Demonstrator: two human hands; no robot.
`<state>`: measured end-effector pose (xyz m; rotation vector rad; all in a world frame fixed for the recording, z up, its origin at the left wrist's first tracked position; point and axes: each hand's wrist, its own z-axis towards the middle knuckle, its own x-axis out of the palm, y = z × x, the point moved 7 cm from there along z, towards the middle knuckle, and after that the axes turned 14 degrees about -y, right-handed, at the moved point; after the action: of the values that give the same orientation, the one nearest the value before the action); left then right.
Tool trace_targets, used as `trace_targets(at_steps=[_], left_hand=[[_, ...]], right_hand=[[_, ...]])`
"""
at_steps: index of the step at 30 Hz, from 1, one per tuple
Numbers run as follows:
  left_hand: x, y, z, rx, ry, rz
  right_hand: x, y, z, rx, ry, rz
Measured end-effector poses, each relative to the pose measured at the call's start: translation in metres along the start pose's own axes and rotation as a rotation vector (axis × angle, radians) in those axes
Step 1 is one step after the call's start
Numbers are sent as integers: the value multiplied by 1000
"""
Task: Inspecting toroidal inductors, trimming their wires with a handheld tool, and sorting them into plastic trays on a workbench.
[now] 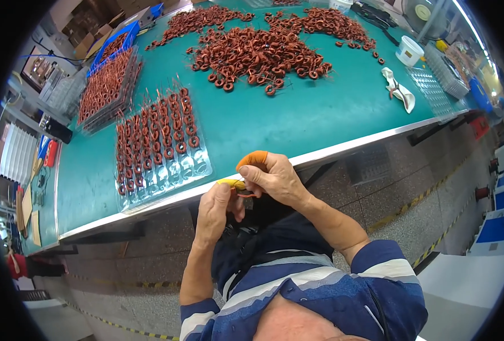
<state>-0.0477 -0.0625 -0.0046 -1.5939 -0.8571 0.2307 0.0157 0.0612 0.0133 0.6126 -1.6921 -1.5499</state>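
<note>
My left hand (211, 215) and my right hand (281, 183) meet just in front of the table's near edge, both with fingers closed. Yellow covering shows on a left finger, and an orange cover wraps a right finger. Between the fingertips a small copper wire coil (246, 194) shows only in part; its ring is mostly hidden by the fingers. To the left of my hands, a clear plastic tray (198, 165) lies on the green table, with rows of copper-wound ring coils (155, 136) in its pockets and some bare pockets along its near right side.
Loose ring coils form a large pile (257, 54) on the table (343, 108). Stacked filled trays (107, 91) and a blue bin (115, 45) stand left. At right are a white tub (409, 51), a white cloth (398, 91) and clear trays (434, 91).
</note>
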Motion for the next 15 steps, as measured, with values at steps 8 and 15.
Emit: trace_targets(at_steps=[8, 15], left_hand=[[7, -15, -4, 425, -74, 260], [5, -8, 1, 320, -230, -77]], right_hand=[[-1, -16, -2, 208, 29, 300], [-4, 0, -14, -183, -121, 18]])
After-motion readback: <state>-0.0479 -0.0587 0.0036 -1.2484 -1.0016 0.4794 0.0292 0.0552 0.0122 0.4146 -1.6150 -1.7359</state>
